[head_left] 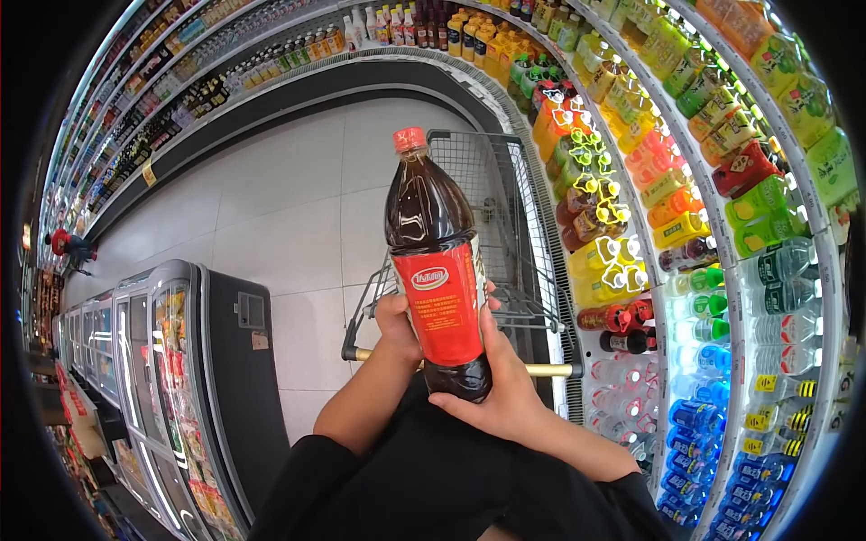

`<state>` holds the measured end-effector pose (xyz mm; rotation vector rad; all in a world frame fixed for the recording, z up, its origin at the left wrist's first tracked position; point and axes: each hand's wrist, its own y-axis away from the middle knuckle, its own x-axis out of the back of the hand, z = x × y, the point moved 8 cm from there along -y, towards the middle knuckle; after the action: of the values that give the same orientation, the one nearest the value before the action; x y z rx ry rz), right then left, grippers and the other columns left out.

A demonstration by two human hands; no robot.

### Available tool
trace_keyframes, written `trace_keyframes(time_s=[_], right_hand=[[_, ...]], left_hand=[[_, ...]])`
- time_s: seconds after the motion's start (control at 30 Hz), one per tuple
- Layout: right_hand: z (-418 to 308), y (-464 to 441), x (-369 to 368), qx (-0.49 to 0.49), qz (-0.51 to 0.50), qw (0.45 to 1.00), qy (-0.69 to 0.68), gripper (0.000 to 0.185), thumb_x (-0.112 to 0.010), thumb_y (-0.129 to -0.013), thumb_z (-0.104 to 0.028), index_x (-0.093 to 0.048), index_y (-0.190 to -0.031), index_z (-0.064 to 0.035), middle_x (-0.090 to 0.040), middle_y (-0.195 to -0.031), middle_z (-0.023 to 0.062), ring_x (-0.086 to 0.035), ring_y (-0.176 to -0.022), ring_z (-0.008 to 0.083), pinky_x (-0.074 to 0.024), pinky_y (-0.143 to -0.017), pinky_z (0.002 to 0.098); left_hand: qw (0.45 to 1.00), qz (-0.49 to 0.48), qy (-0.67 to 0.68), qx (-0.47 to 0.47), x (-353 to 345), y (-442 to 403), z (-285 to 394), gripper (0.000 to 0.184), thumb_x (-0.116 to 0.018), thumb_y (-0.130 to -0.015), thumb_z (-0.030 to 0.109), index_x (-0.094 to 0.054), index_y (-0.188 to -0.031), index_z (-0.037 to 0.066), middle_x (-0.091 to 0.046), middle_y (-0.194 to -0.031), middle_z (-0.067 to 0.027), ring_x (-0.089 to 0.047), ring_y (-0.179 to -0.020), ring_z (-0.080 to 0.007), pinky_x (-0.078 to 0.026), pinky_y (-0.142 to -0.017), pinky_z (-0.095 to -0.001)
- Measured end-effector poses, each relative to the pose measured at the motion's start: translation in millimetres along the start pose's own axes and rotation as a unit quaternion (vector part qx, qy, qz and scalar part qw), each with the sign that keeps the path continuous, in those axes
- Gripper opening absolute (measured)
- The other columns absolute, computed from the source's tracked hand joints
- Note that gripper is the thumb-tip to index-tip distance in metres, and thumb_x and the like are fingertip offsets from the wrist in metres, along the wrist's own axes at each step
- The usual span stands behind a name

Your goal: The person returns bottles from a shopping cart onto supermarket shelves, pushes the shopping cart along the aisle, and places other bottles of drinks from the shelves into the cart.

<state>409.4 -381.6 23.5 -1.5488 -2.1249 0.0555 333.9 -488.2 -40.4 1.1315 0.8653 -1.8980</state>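
A large bottle of dark drink (442,298) with a red cap and a red label stands nearly upright between my two hands, its label facing me. My left hand (398,326) is closed round the bottle's left side. On the right side and near the base, my right hand (494,383) grips it, the thumb across the bottom. Behind the bottle is a wire shopping cart (519,221), whose gold-coloured handle (552,370) runs behind my forearms.
Shelves of bottled drinks (704,307) rise on the right and curve round the back. A freezer cabinet (230,361) stands at the left on the tiled floor (298,198). A person (72,251) in red and dark clothing is at the far left.
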Motion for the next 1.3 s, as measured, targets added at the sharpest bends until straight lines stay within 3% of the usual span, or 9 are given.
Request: trace_keyframes(time_s=[0.43,0.67,0.73,0.77,0.83,0.93,1.0,1.1,1.3], right_hand=[[-4.7,0.6,-4.1,0.02,0.009,0.999,0.023,0.12,-0.091,-0.076,-0.037,-0.016,-0.159,0.0063,-0.052,-0.13,0.0386,-0.062,-0.114,0.0513,-0.056,-0.09,0.0496],[-7.7,0.9,-1.8,0.021,0.016,0.999,0.04,0.116,-0.09,-0.076,-0.037,-0.021,-0.158,0.0058,-0.054,-0.125,0.0361,-0.063,-0.11,0.0494,-0.0566,-0.088,0.0488],[0.2,4.1,-10.7,-0.037,-0.049,0.998,0.02,0.123,-0.092,-0.074,-0.034,-0.012,-0.161,0.0046,-0.041,-0.144,0.0406,-0.049,-0.133,0.0532,-0.0448,-0.107,0.053],[-0.8,2.8,-10.6,-0.037,-0.049,0.998,0.02,0.123,-0.092,-0.074,-0.034,-0.012,-0.161,0.0046,-0.041,-0.144,0.0406,-0.049,-0.133,0.0532,-0.0448,-0.107,0.053],[-12.3,-2.6,-3.3,0.015,0.004,0.999,0.036,0.112,-0.09,-0.074,-0.034,-0.025,-0.16,-0.0024,-0.052,-0.118,0.0296,-0.063,-0.1,0.0447,-0.0569,-0.082,0.0475],[-15.5,-3.1,-6.4,0.002,0.0,0.999,0.043,0.11,-0.09,-0.075,-0.035,-0.028,-0.16,-0.0049,-0.048,-0.123,0.0308,-0.062,-0.102,0.0462,-0.0569,-0.082,0.0481],[-15.4,-3.4,-7.7,0.004,-0.004,0.999,0.046,0.109,-0.09,-0.075,-0.035,-0.028,-0.16,-0.005,-0.047,-0.123,0.0314,-0.062,-0.103,0.0471,-0.0569,-0.083,0.0484],[-17.4,-5.8,-7.7,0.015,-0.001,0.998,0.054,0.107,-0.089,-0.076,-0.034,-0.03,-0.159,-0.005,-0.046,-0.124,0.0322,-0.061,-0.107,0.0485,-0.0568,-0.084,0.0489],[-13.7,-4.2,-10.7,0.005,-0.011,0.999,0.046,0.106,-0.089,-0.076,-0.034,-0.029,-0.159,-0.0041,-0.044,-0.127,0.0338,-0.058,-0.114,0.0503,-0.056,-0.089,0.0495]], left_hand=[[0.999,-0.014,0.033,0.014,1.2,0.3,-0.1,0.09,-0.067,-0.08,0.053,-0.041,-0.147,-0.002,-0.054,-0.133,-0.0318,-0.062,-0.12,-0.0446,-0.056,-0.098,-0.0561],[0.999,0.003,0.046,-0.005,-3.9,-1.2,-0.4,0.098,-0.069,-0.077,0.059,-0.038,-0.149,-0.001,-0.057,-0.128,-0.0315,-0.066,-0.114,-0.0441,-0.057,-0.093,-0.0561],[0.999,0.001,0.049,-0.01,-2.6,-2.7,0.4,0.101,-0.069,-0.077,0.061,-0.036,-0.15,-0.001,-0.058,-0.127,-0.0316,-0.067,-0.112,-0.0439,-0.058,-0.091,-0.0563],[0.998,-0.016,0.059,-0.01,-2.4,-3.5,0.5,0.104,-0.069,-0.077,0.063,-0.034,-0.152,0.0,-0.057,-0.127,-0.0319,-0.067,-0.112,-0.0446,-0.058,-0.09,-0.0572],[0.997,-0.033,0.068,-0.009,-5.6,-6.4,1.9,0.106,-0.069,-0.077,0.064,-0.031,-0.153,0.0,-0.057,-0.127,-0.0322,-0.067,-0.111,-0.0453,-0.058,-0.09,-0.0581],[0.994,-0.075,0.077,-0.007,-13.9,-10.9,1.9,0.104,-0.065,-0.081,0.069,-0.034,-0.152,0.0,-0.058,-0.128,-0.0326,-0.066,-0.112,-0.0437,-0.059,-0.09,-0.0554],[0.988,-0.116,0.098,-0.017,-9.4,-11.4,0.7,0.121,-0.062,-0.076,0.085,-0.028,-0.156,0.001,-0.058,-0.127,-0.0326,-0.068,-0.108,-0.0438,-0.058,-0.09,-0.0549],[0.987,-0.127,0.093,-0.019,-4.3,-10.5,-0.2,0.132,-0.06,-0.07,0.094,-0.026,-0.157,0.001,-0.059,-0.126,-0.0325,-0.068,-0.106,-0.0443,-0.058,-0.09,-0.0545],[0.99,-0.112,0.081,-0.007,-7.2,-10.7,1.7,0.129,-0.061,-0.069,0.093,-0.03,-0.156,0.002,-0.061,-0.123,-0.0317,-0.069,-0.103,-0.0436,-0.057,-0.089,-0.0537]])
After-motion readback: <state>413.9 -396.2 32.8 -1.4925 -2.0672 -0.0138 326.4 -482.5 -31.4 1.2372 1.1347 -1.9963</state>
